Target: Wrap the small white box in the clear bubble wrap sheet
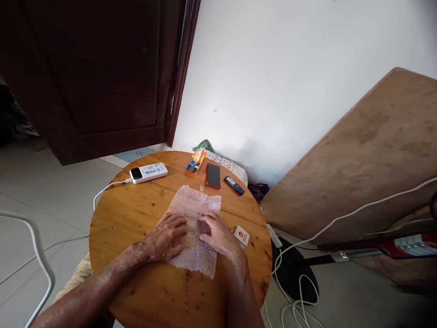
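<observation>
A clear bubble-wrap sheet (195, 230) is being pressed flat on the round wooden table (136, 218) by both hands. Left hand (166, 237) and right hand (218, 234) are being held open — fingers spread, nothing gripped — with a small dark object (205, 227) being covered beneath.

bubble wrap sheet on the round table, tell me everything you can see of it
The bubble wrap sheet is clear plastic, roughly rectangular with uneven edges, lying flat on the round wooden table. The left hand and right hand both press on its middle, where a small dark object lies partly covered by the wrap between them.
</observation>
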`<state>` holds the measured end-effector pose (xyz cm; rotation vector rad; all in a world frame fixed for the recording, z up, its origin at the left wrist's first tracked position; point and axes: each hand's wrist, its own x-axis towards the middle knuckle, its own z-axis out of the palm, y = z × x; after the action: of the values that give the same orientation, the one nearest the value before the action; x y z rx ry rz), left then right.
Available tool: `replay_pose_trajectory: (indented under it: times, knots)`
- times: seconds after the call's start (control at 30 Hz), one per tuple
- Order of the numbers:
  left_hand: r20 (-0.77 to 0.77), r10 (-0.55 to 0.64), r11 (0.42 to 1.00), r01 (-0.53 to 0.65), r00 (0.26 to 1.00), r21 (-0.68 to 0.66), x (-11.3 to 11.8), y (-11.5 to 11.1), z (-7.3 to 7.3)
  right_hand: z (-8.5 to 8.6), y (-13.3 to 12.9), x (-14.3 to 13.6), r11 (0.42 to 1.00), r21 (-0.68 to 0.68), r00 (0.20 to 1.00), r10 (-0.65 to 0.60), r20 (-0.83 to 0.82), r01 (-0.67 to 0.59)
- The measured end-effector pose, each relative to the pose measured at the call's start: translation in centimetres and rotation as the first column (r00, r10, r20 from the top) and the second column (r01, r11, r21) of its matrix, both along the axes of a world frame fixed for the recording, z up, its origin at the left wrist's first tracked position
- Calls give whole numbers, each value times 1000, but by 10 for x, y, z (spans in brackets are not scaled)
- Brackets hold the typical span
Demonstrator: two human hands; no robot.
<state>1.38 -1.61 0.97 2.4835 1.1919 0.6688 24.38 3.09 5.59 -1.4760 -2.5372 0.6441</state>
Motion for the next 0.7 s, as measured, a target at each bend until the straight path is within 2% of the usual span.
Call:
replay_pose_trajectory:
  times: [0.2, 0.33, 0.4, 0.5, 0.6, 0.7]
  knots:
    - [31, 45, 999, -45, 998, 6, -3, 3, -1, 3, 0, 2, 999, -32, 1000, 1, -16, -2]
    - [64, 62, 998, -62, 996, 1, -4, 3, -2, 13, -4, 3, 1000, -3, 997, -21, -70, 21]
    - [101, 71, 997, -71, 992, 6, -5, 4, -3, 20, -7, 11, 995, 63, 988, -66, -139, 76]
    - [169, 111, 993, -116, 979, 19, -7, 5, -5, 26, -14, 35, 960, 163, 961, -195, -195, 228]
    - [227, 174, 983, -184, 958, 22, -7, 8, -8, 19, -20, 63, 920, 178, 935, -330, -127, 349]
    - [257, 247, 966, -257, 934, 5, -7, 12, -12, 1, -28, 79, 900, 139, 911, -405, -80, 413]
